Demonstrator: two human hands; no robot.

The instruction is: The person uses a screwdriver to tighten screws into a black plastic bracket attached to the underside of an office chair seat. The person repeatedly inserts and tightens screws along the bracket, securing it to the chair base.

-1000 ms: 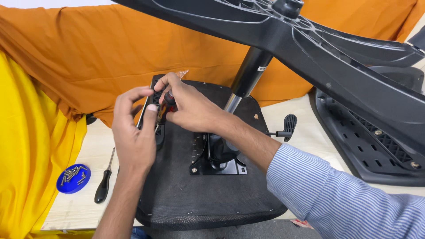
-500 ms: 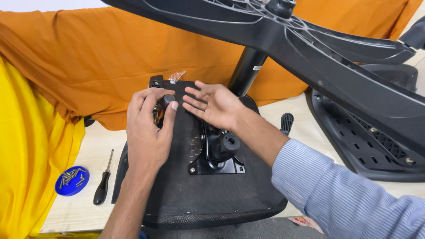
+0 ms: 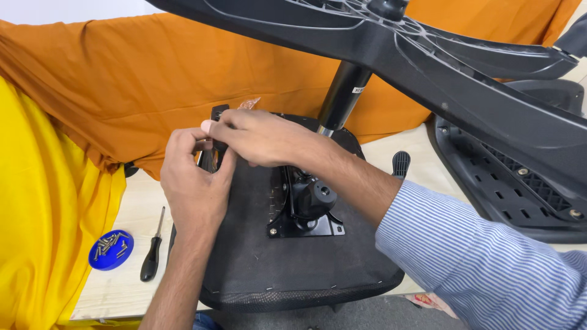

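We see left hand and right hand both clamped on black bracket at seat underside edge; part looks stiff, light; we judge edges give best grip.

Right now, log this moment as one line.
left hand on black bracket | right hand on bracket | upturned chair seat | screwdriver idle

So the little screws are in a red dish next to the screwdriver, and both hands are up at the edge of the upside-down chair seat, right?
Almost. The dish holding the little screws is blue, not red, as the head view shows. It does sit beside the screwdriver, and the left hand and right hand are both at the edge of the upside-down chair seat.
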